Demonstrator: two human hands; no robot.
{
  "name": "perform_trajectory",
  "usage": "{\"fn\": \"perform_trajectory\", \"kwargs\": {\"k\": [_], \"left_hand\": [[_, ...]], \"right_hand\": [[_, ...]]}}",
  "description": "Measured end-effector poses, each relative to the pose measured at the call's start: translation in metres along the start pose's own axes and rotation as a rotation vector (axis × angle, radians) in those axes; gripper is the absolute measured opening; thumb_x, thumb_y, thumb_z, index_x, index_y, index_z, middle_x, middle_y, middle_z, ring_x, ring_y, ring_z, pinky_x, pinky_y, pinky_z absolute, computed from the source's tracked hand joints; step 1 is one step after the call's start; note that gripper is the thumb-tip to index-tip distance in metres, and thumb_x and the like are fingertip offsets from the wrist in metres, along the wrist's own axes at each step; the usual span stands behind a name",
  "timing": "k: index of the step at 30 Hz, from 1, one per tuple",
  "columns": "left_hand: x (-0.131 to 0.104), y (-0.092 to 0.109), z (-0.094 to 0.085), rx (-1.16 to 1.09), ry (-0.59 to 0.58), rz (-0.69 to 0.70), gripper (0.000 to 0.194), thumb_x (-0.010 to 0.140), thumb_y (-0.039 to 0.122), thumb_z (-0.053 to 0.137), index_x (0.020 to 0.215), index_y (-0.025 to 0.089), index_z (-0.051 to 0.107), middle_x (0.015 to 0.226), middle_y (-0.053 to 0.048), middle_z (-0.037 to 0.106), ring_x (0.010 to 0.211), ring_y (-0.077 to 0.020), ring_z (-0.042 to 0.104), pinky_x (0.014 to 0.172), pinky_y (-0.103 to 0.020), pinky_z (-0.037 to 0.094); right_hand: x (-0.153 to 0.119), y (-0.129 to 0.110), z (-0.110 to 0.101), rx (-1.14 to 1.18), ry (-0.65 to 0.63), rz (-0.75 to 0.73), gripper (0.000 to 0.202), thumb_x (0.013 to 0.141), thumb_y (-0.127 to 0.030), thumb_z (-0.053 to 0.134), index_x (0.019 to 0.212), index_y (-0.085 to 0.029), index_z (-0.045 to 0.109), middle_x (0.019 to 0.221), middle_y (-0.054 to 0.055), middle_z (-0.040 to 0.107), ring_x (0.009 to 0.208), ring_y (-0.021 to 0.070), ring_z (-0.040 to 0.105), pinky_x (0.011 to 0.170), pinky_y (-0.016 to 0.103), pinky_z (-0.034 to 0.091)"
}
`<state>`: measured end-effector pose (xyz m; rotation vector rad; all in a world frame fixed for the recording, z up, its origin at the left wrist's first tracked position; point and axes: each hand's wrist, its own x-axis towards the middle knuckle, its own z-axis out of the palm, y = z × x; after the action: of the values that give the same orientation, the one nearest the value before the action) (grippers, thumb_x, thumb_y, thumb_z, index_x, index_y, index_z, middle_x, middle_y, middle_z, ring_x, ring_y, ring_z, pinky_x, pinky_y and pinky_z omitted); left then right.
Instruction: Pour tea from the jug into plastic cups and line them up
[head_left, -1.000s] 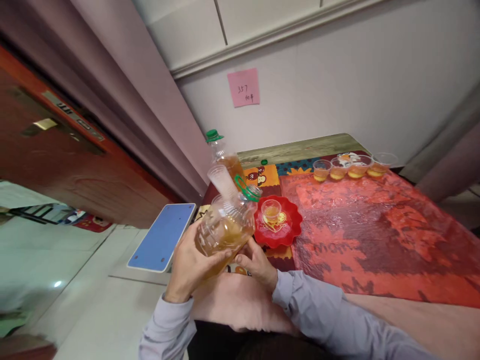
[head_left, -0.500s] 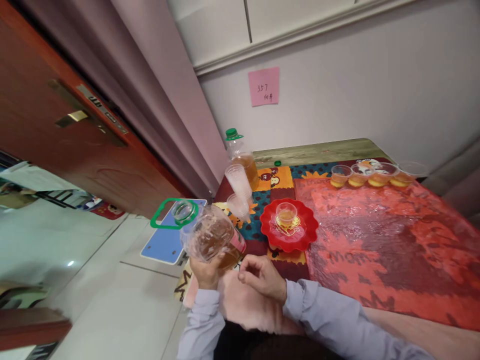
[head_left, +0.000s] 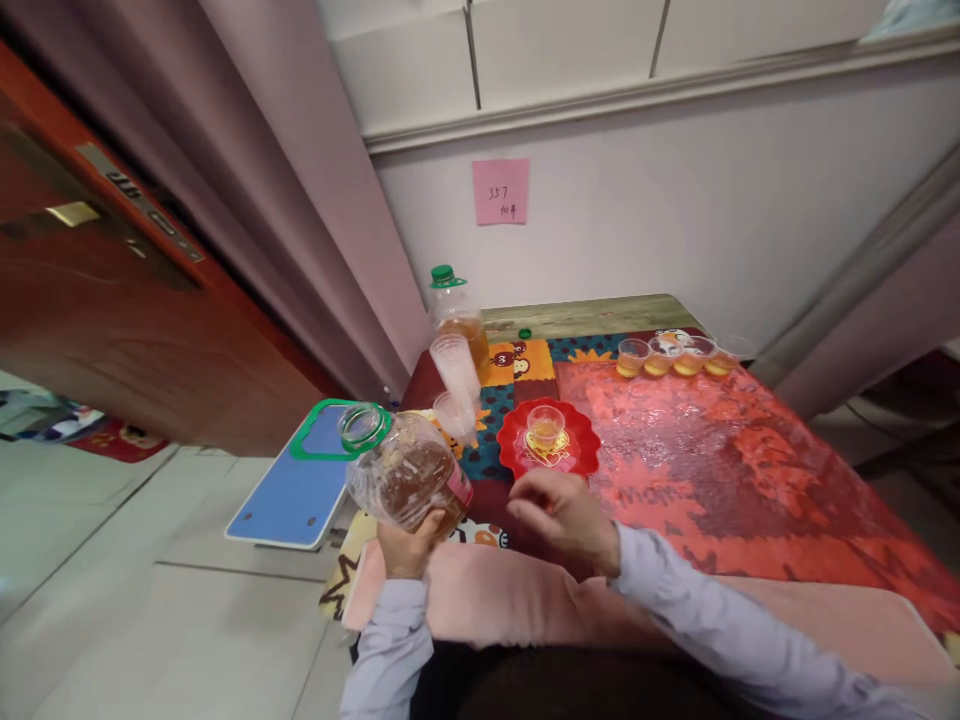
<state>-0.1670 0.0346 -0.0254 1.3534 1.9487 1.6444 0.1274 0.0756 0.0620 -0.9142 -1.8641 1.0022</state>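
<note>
Plastic jug leaned mouth-up, likely against spills
Left of scalloped plate, left hand wrapped fingers around it; right hand curled fingers loosely

The left hand holds a tilted bottle near a red plate

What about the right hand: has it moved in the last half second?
Yes, the right hand has moved rightward relative to the red plate, now overlapping its near rim in view.
</note>
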Motion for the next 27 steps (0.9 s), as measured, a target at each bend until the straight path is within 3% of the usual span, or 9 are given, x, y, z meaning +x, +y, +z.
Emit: {"fn": "perform_trajectory", "kwargs": {"k": [3,6,9,11,17,20,24,27], "left_hand": [[0.002,0.002,0.000,0.032,0.003,0.027,0.065,0.059,0.067,0.087,0.098,0.016,0.076,0.096,-0.014,0.080,0.103,-0.0363,0.078,0.100,-0.054,0.061],[0.002,0.006,0.001,0.025,0.001,0.024,0.067,0.060,0.068,0.086,0.100,0.015,0.075,0.097,-0.015,0.080,0.102,-0.0364,0.078,0.099,-0.054,0.062],[0.002,0.009,0.002,0.017,0.019,0.018,0.071,0.058,0.069,0.086,0.101,0.014,0.075,0.097,-0.016,0.080,0.096,-0.0362,0.079,0.091,-0.053,0.064],[0.002,0.011,0.002,0.025,0.032,0.014,0.071,0.056,0.069,0.087,0.100,0.015,0.074,0.096,-0.015,0.080,0.095,-0.0361,0.079,0.088,-0.052,0.065],[0.004,-0.001,-0.003,0.058,0.027,0.011,0.056,0.058,0.063,0.088,0.089,0.019,0.074,0.084,-0.009,0.079,0.087,-0.0326,0.077,0.087,-0.049,0.065],[0.007,-0.009,-0.004,0.096,0.054,-0.033,0.060,0.054,0.068,0.088,0.088,0.020,0.074,0.085,-0.010,0.078,0.088,-0.0349,0.077,0.091,-0.055,0.064],[0.008,-0.018,-0.006,0.131,0.064,-0.051,0.068,0.048,0.078,0.085,0.084,0.022,0.073,0.085,-0.010,0.079,0.088,-0.0369,0.076,0.094,-0.060,0.062],[0.005,-0.026,-0.009,0.160,0.031,-0.067,0.066,0.050,0.079,0.084,0.080,0.022,0.073,0.083,-0.010,0.078,0.091,-0.0372,0.075,0.102,-0.061,0.058]], "right_hand": [[0.022,0.016,-0.054,-0.278,0.173,0.019,0.017,0.097,-0.039,0.068,0.100,-0.023,0.074,0.088,0.006,0.078,0.074,0.0212,0.071,0.070,0.034,0.055],[0.045,0.041,-0.082,-0.567,0.165,0.012,0.042,0.092,-0.049,0.075,0.122,-0.021,0.071,0.116,0.015,0.077,0.104,0.0322,0.074,0.091,0.046,0.059],[0.061,0.064,-0.080,-0.754,0.077,0.027,0.069,0.084,-0.059,0.080,0.137,-0.017,0.065,0.144,0.023,0.065,0.134,0.0411,0.062,0.112,0.059,0.049],[0.066,0.073,-0.071,-0.822,0.038,0.059,0.075,0.081,-0.061,0.082,0.138,-0.016,0.065,0.154,0.026,0.058,0.143,0.0441,0.055,0.120,0.067,0.038],[0.073,0.079,-0.056,-0.824,-0.004,0.035,0.061,0.081,-0.052,0.084,0.128,-0.017,0.067,0.156,0.028,0.055,0.146,0.0450,0.051,0.124,0.077,0.019],[0.075,0.077,-0.056,-0.776,0.011,0.003,0.058,0.079,-0.050,0.085,0.123,-0.017,0.068,0.158,0.028,0.054,0.148,0.0447,0.049,0.126,0.077,0.014],[0.084,0.076,-0.069,-0.649,0.003,0.039,0.064,0.075,-0.056,0.089,0.120,-0.016,0.070,0.159,0.028,0.052,0.150,0.0439,0.048,0.126,0.076,0.015],[0.099,0.082,-0.095,-0.549,0.014,0.092,0.063,0.075,-0.062,0.087,0.117,-0.018,0.073,0.155,0.025,0.056,0.146,0.0421,0.052,0.123,0.071,0.028]]}}
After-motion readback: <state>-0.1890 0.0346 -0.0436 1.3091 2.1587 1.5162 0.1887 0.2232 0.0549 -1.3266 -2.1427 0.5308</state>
